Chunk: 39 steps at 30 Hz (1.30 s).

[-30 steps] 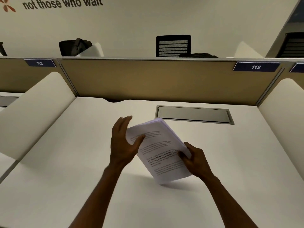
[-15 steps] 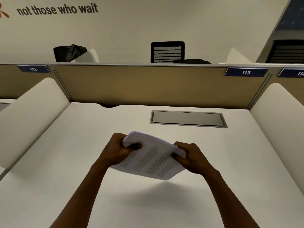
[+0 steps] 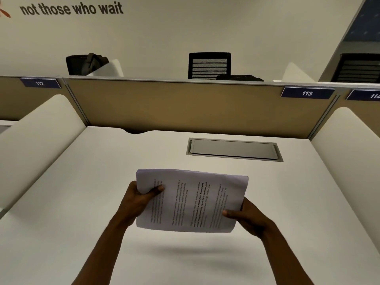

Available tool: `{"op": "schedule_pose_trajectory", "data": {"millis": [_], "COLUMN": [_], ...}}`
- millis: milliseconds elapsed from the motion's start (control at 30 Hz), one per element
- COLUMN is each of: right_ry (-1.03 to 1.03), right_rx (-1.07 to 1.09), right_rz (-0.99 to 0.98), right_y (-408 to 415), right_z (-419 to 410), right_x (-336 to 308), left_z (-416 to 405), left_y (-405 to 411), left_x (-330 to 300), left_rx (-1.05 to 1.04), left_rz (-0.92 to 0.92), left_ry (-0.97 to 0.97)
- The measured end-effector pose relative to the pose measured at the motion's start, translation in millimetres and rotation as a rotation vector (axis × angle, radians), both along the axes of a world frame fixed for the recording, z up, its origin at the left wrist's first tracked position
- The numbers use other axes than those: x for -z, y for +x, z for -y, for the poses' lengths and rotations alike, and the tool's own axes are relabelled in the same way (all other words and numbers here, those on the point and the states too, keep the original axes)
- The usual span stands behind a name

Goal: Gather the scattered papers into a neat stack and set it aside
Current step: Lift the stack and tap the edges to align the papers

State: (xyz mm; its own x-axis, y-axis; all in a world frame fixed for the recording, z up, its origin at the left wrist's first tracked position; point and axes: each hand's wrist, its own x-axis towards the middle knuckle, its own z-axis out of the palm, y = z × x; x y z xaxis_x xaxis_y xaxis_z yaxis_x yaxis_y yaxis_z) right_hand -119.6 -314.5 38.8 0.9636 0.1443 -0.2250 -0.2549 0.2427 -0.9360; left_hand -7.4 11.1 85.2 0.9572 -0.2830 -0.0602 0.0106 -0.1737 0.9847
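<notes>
Right now both hands hold a stack of white printed paper sheets (image 3: 192,201) up off the white laminate desk (image 3: 82,202), its soft shadow lying on the surface below. Her left hand (image 3: 136,202) clasps the stack's left edge, thumb pressed on the top page; the right hand (image 3: 247,218) pinches the lower right corner, thumb on top. Text lines run sideways across the sheet. Beyond sits a grey recessed cable hatch (image 3: 234,149), then a tan divider panel (image 3: 176,108) tagged 113.

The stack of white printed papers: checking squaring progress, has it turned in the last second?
Yes. The stack of white printed papers rotated from steeply tilted to level with the recessed grey desk hatch.
</notes>
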Motion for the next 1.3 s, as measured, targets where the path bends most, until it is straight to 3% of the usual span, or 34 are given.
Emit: {"op": "schedule_pose_trajectory", "data": {"millis": [233,600,900,1300], "right_ry": [-0.225,-0.359,-0.423,-0.383], "right_rx": [0.317,0.408,0.37,0.409], "right_rz": [-0.013,0.023,-0.023,0.013], "right_y": [10.0,1.2,1.5,4.1], "right_z": [-26.3,-41.7,-37.5,-31.5], "right_x": [11.8,45.7,75.4,65.4], "left_z": [-10.7,-13.6,-17.1,-13.4], "left_y": [4.3,-1.7,-5.8,-0.7], "left_x": [17.6,69.7,115.6,99.6], "left_rx": [-0.041,-0.072,-0.067,-0.091], "left_rz": [-0.034,-0.123,-0.208,-0.137], "left_ry": [-0.032,-0.134,-0.044,-0.132]}}
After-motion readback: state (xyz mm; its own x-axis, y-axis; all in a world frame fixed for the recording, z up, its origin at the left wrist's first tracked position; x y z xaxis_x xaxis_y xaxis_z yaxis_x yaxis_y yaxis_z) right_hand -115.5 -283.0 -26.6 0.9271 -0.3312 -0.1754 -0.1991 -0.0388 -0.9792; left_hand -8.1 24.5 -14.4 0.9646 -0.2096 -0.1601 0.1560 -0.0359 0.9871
